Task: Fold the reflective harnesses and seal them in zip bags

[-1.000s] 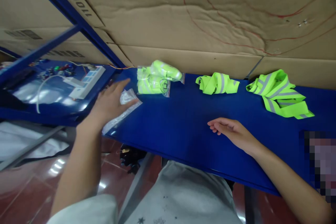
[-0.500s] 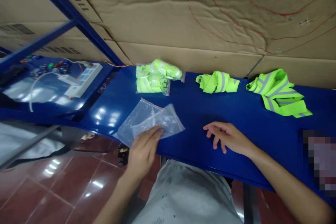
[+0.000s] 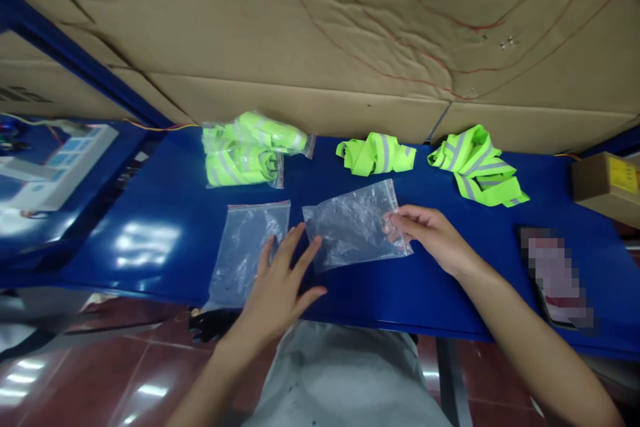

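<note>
A clear zip bag is pinched at its right, zip end by my right hand. My left hand has its fingers spread between that bag and a second clear bag, which lies flat near the front edge. Behind them sit bagged rolls of yellow-green reflective strap. One loose folded strap rests at the middle back, and a larger loose bundle lies to its right. Both bags look flat.
The blue table has a cardboard wall behind it. A power strip stands at the left. At the right are a pixelated phone-like object and a cardboard box.
The two overlapping bags are now apart. My right hand has closed on one, and my left hand has let go and spread its fingers. The view has shifted right.
</note>
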Demonstrator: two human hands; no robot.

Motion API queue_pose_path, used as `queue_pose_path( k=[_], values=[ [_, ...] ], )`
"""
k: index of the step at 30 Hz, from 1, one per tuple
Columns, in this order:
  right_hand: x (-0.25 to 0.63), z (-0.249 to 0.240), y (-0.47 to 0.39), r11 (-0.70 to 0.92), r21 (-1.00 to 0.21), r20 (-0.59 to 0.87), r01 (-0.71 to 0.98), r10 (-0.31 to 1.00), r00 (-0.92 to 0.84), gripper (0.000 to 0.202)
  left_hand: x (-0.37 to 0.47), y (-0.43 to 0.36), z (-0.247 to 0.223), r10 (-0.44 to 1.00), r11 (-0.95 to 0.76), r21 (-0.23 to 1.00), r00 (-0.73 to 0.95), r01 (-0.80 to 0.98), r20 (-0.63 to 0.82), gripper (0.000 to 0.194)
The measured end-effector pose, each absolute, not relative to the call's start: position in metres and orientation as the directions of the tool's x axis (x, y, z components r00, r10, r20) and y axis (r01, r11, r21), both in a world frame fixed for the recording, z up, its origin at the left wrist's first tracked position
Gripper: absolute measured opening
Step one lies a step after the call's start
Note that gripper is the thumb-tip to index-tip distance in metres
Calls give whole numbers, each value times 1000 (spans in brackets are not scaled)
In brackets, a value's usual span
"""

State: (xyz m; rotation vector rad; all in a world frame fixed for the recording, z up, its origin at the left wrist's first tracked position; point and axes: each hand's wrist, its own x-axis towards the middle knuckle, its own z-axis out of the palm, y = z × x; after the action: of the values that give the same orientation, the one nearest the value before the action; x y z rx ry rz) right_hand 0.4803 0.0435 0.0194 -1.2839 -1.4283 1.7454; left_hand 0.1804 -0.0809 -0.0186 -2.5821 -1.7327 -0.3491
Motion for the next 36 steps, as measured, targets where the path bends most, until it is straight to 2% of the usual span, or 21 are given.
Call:
queue_pose_path(
  k=[4,7,10,12,14,17,20,23,28,31,36],
  values=[
    [480,19,43,-287,-949,-315,132,866,-388,36,123,-89,-18,925,-362,80,347,929,154,79],
    [478,18,41,-292,-948,-319,127,856,-407,35,107,-89,-4,912,-362,33,346,932,221,77],
    [476,18,40,-296,-946,-323,129,855,-407,35,135,-78,16,867,-397,107,334,912,370,76],
    [475,17,39,-298,-945,-327,134,848,-416,36,172,-61,27,807,-486,165,368,858,463,77],
    [474,16,39,-291,-948,-318,130,842,-436,38,211,-39,33,762,-560,160,430,813,484,85],
    [475,13,41,-291,-953,-296,84,839,-456,41,253,0,31,754,-620,197,507,760,416,108],
    [479,11,44,-333,-943,-306,16,844,-440,45,267,26,20,771,-632,279,548,723,325,115],
    [482,12,47,-373,-928,-333,7,822,-461,44,267,31,9,781,-625,367,552,689,292,120],
    [480,14,46,-400,-916,-353,20,784,-510,39,265,20,7,808,-588,387,540,710,237,135],
    [477,15,46,-395,-918,-357,34,788,-501,35,265,16,11,799,-598,373,562,710,214,131],
    [479,14,48,-417,-909,-365,7,786,-500,30,263,15,14,790,-613,376,554,695,263,124]
  ],
)
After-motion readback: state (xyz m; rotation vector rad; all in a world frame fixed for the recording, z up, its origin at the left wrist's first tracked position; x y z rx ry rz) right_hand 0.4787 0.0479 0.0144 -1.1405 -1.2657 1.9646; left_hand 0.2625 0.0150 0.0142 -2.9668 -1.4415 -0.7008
